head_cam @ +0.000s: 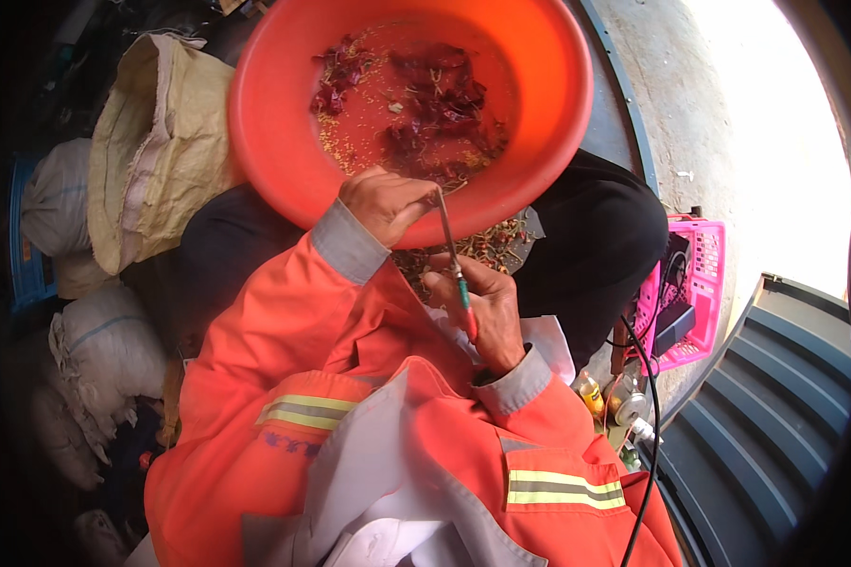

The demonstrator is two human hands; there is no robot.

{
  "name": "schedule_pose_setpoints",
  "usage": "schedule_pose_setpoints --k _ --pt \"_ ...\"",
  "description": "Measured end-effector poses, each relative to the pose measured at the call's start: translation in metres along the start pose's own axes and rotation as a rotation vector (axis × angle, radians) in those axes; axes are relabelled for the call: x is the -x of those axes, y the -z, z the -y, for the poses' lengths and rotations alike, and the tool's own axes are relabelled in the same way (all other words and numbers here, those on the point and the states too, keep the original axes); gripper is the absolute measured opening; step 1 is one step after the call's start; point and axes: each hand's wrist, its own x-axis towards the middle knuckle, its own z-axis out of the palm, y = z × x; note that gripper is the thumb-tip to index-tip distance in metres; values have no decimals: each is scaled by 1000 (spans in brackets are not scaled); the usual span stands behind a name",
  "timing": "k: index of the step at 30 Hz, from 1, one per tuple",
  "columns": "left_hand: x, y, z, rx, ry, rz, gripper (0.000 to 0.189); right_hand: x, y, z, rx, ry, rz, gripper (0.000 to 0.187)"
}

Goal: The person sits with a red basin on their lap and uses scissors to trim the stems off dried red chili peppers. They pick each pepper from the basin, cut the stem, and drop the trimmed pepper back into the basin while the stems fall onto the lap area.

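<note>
My right hand grips the green and red handle of a slim metal tool, which may be a narrow knife or a screwdriver. Its shaft points up and away from me. Close to the shaft's tip, my left hand has its fingers bent together; whether they hold anything is hidden. Both hands are at the near rim of a large orange-red plastic basin. Inside it lie dark red dried chili pods and scattered yellow seeds. Under the rim, between my legs, is a heap of chili stems and scraps.
An open woven sack stands left of the basin, with stuffed white sacks nearer me. At right sit a pink plastic basket holding dark items, several bottles and a ridged grey metal panel. A black cable hangs by my right sleeve.
</note>
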Motion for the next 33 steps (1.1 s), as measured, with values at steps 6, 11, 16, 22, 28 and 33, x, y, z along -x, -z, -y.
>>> schedule_pose_setpoints --k 6,11,16,22,28,33 --pt "2 4 -6 20 21 -34 26 6 -4 12 -213 -177 132 26" --pt "4 1 -16 427 380 123 20 8 -2 5 -564 -294 249 32" --pt "11 -10 -11 1115 532 -54 23 2 5 9 -904 -106 338 38" --pt "23 -13 26 2041 592 -121 36 6 10 2 44 -20 -42 41" --pt "32 -14 28 2042 617 -156 36 16 -7 -16 392 170 63 45" --pt "34 -10 25 1783 530 -168 30 16 -6 -8 592 267 -1 45"
